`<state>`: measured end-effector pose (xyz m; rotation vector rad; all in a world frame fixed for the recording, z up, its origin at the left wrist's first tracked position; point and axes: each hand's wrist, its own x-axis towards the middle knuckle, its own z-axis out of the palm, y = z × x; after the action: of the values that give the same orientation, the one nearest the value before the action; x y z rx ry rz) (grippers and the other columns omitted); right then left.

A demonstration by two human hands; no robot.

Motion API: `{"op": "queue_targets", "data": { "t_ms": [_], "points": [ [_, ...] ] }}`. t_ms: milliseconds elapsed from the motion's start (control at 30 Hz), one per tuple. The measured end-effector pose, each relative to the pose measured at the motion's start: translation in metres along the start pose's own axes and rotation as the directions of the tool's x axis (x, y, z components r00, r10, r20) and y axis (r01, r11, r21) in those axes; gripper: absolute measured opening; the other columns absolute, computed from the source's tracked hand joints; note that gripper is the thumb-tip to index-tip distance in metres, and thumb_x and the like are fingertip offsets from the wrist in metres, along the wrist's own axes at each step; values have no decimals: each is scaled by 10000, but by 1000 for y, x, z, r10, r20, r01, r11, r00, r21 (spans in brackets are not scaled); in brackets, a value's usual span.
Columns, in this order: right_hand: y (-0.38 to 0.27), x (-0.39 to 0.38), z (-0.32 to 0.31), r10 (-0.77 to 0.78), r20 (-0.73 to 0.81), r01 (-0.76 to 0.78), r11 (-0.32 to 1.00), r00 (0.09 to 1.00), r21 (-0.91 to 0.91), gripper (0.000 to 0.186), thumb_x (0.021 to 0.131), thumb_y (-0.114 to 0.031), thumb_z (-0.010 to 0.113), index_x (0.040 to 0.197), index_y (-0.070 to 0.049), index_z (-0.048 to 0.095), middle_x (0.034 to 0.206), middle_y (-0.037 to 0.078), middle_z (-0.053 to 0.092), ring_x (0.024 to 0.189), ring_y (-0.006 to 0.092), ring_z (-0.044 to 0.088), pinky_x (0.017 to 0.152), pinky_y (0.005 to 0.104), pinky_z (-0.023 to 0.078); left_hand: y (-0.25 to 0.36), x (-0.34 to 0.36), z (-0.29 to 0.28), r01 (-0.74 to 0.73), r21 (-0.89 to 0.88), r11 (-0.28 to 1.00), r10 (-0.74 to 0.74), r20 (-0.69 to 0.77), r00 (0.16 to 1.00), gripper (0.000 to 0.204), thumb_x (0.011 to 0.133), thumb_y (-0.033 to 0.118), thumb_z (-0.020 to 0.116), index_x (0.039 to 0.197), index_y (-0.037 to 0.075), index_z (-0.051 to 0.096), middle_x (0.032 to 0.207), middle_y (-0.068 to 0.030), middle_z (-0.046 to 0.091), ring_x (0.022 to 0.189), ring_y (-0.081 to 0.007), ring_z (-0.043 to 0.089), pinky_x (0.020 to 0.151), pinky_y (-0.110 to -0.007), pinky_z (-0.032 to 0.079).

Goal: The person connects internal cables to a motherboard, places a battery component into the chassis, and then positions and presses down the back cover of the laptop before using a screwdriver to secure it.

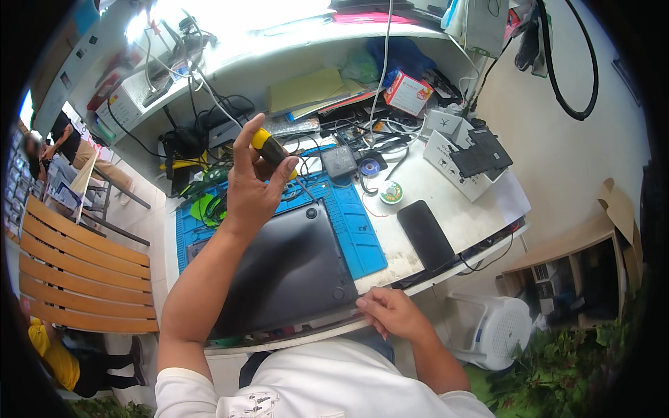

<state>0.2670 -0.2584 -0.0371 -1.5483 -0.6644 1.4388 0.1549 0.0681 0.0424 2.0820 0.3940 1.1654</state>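
Observation:
In my raised left hand (254, 182) is a screwdriver (270, 145) with a yellow and black handle, held between thumb and fingers. Its thin shaft slants down toward the far edge of a dark laptop (279, 261). The laptop lies with its underside up, round feet showing at its corners, on a blue work mat (360, 244). My right hand (394, 311) is beside the laptop's near right corner, fingers curled together. Whether anything small is between those fingers cannot be made out.
Right of the mat lie a black phone (425, 235), a solder spool (391, 192) and a white box (453, 157) with a black part on it. Cables and a grey adapter (339, 161) crowd the back. A white stool (498, 331) and wooden bench (87, 272) flank the desk.

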Motion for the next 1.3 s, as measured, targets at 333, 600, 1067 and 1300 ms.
{"op": "queue_targets", "data": {
  "t_ms": [333, 600, 1067, 1300],
  "points": [
    [8, 3, -2, -14, 17, 13, 1000, 1000, 24, 354, 1147, -330, 687, 972, -23, 715, 728, 3, 672, 509, 51, 572, 436, 240, 462, -15, 5, 4, 7, 7, 1000, -7, 12, 1000, 820, 1054, 77, 797, 1705, 202, 313, 1082, -72, 707, 931, -125, 743, 825, -295, 630],
    [5, 2, -2, 4, 19, -4, 999, 1000, 37, 347, 1149, -321, 686, 974, -22, 716, 724, 3, 671, 498, 48, 564, 434, 235, 458, -16, 7, 7, 9, -4, 1000, -9, 31, 999, 810, 1055, 66, 794, 1704, 174, 323, 1098, -66, 706, 957, -124, 749, 849, -284, 634],
    [6, 2, -2, -20, 23, 19, 999, 1000, 31, 342, 1151, -315, 682, 988, -17, 722, 721, 4, 670, 491, 50, 563, 426, 236, 454, -9, 15, 8, -62, 90, 994, 57, 56, 997, 773, 978, 158, 902, 1602, 198, 446, 1043, -82, 733, 824, -128, 752, 732, -313, 619],
    [9, 3, -2, -17, 27, 16, 999, 999, 34, 336, 1151, -313, 683, 986, -22, 714, 730, 7, 673, 496, 54, 562, 432, 241, 450, 65, 74, -22, -91, 365, 927, -126, 529, 839, 393, 936, 134, 901, 1271, 110, 697, 1056, -107, 787, 851, -211, 784, 777, -347, 627]
  ]
}}
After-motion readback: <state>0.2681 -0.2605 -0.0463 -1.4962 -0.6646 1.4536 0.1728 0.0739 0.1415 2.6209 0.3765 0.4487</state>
